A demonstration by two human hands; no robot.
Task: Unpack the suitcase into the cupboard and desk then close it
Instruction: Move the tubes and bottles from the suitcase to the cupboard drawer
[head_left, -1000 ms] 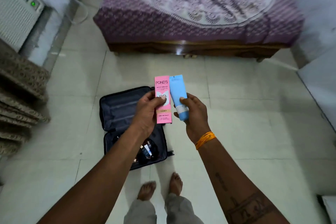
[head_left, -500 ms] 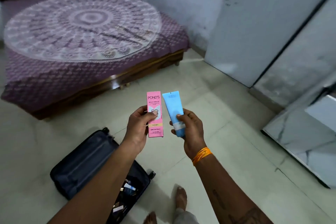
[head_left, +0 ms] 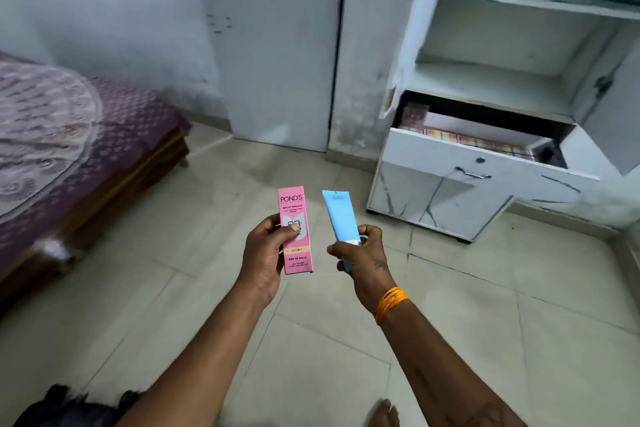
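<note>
View has swung from bed [head_left: 69,135] to cupboard [head_left: 485,87]; left hand [head_left: 265,253] grips box [head_left: 296,229], right hand [head_left: 360,253] grips tube [head_left: 341,215], ready for shelving.

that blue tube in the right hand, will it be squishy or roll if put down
The blue tube looks like soft plastic, so it probably gives under the right hand. Its flat crimped top should limit rolling. It seems light, since a fingertip pinch holds it.

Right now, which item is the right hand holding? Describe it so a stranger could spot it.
Start at the white cupboard with its open drawer; before it two hands are raised. The right hand grips a plain light-blue plastic tube, unlike the pink printed cardboard box beside it.
</note>
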